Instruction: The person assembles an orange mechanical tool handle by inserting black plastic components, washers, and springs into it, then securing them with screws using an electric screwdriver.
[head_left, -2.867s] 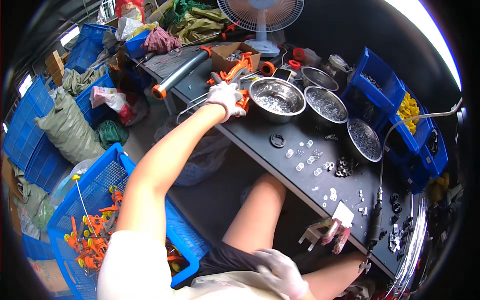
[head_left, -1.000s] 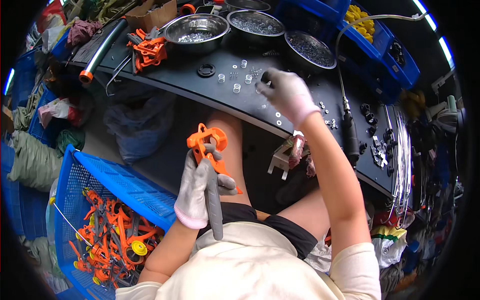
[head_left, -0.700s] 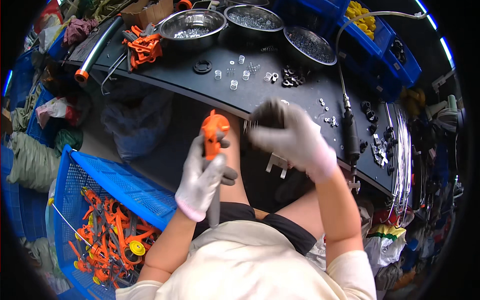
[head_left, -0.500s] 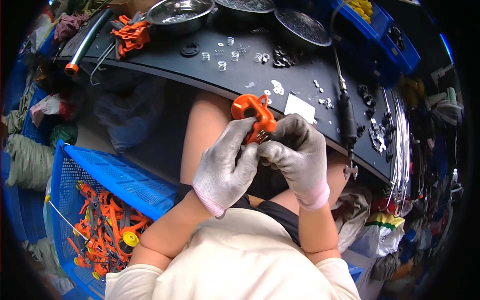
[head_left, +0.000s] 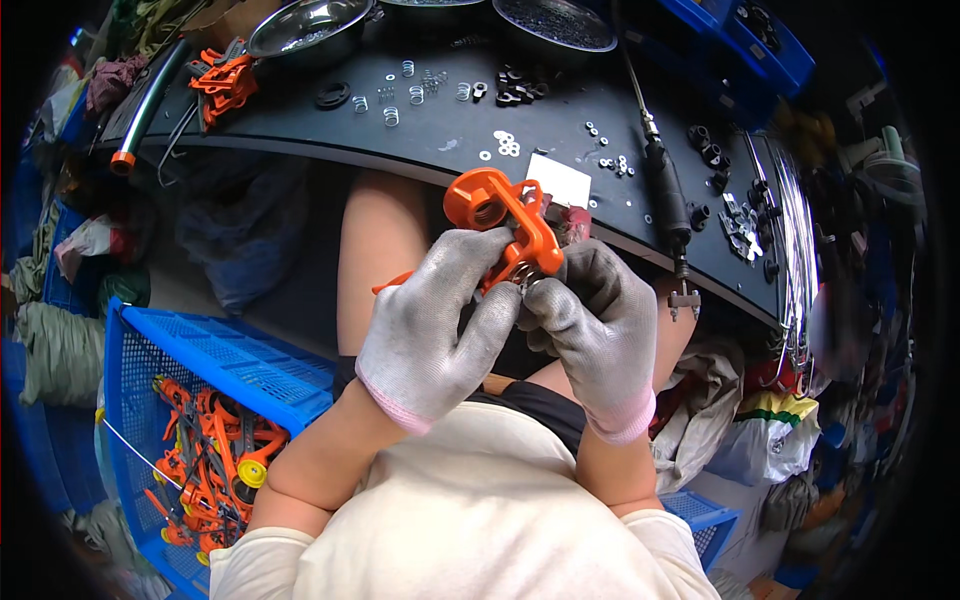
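Near the worktop [head_left: 440,128], an orange clamp [head_left: 540,240] is being gripped by the left hand [head_left: 420,325], its round end [head_left: 464,200] being left beyond the fingers [head_left: 487,325]; a spring [head_left: 524,272] is being pinched by the right hand [head_left: 603,345].

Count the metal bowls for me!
3 showing, in a row at the picture's top: left bowl, middle bowl, right bowl. That edge cuts them off, so more may be hidden.
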